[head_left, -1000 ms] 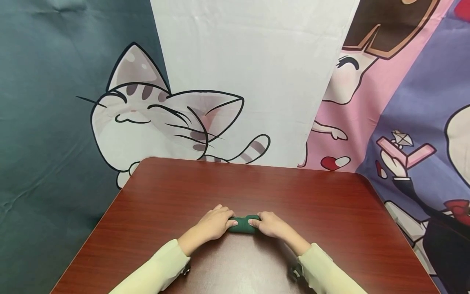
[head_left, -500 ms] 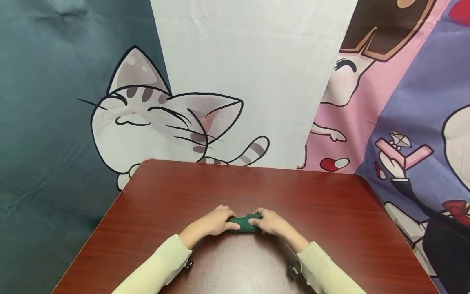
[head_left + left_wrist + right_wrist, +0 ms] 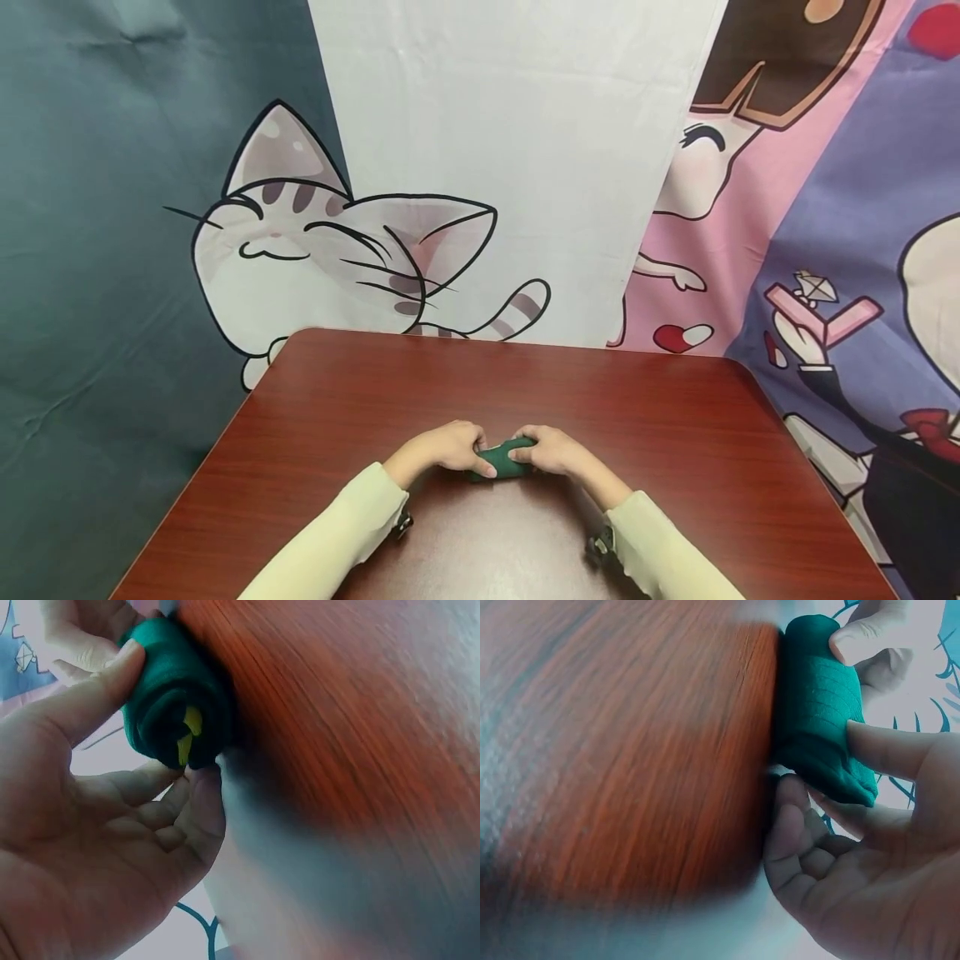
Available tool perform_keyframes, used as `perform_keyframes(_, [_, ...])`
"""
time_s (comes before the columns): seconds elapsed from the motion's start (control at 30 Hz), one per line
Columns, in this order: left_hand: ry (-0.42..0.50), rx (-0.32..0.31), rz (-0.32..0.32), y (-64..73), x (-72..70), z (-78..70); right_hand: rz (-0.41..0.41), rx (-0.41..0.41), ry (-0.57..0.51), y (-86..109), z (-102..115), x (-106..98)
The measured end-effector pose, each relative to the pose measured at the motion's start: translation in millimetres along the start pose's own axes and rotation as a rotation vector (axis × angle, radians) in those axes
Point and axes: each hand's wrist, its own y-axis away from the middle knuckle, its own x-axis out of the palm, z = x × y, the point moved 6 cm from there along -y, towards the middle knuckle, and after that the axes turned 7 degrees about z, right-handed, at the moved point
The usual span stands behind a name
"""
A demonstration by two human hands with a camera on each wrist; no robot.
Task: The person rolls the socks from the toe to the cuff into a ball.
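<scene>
A dark green rolled-up piece of cloth [image 3: 507, 463] lies at the middle of the table, slightly tilted in the head view. Its end in the left wrist view shows coiled layers of the green cloth roll [image 3: 180, 682] with two yellow bits inside. My left hand [image 3: 453, 447] grips the left end, thumb on the near side and fingers bent beneath and behind. At the other end, my right hand [image 3: 552, 452] holds the roll between thumb and fingers. The right wrist view shows a loose folded edge on the green roll [image 3: 817, 712] beside that hand.
The reddish-brown wooden table [image 3: 360, 383] has rounded far corners. Behind it hangs a printed backdrop [image 3: 510, 125] with a cartoon cat. Dark wrist devices [image 3: 402, 523] peek out under the pale sleeves [image 3: 337, 533].
My left hand has shifted slightly right and its thumb lower on the roll. The cloth roll has tilted, its right end now higher in view. My right hand stays nearly in place.
</scene>
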Motion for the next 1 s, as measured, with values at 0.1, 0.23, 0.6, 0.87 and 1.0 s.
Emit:
perform_keyframes(0.1, [0.018,-0.010,-0.014,-0.6,-0.5,-0.9,-0.020,-0.033,0.043,-0.7,0,-3])
perform_keyframes(0.23, [0.032,0.012,-0.037,-1.7,1.0,-1.3,-0.016,-0.084,0.041,0.7,0,-5])
perform_keyframes(0.6, [-0.001,0.214,-0.201,10.6,-4.4,-13.3,-0.033,-0.292,0.058,18.9,6,-2])
perform_keyframes(0.87, [-0.031,0.302,-0.421,33.5,-20.5,-28.1,-0.250,-0.535,-0.021,42.9,26,-9])
perform_keyframes(1.0, [-0.026,0.407,-0.557,50.8,-30.5,-39.4,-0.360,-0.639,-0.022,58.2,38,-16])
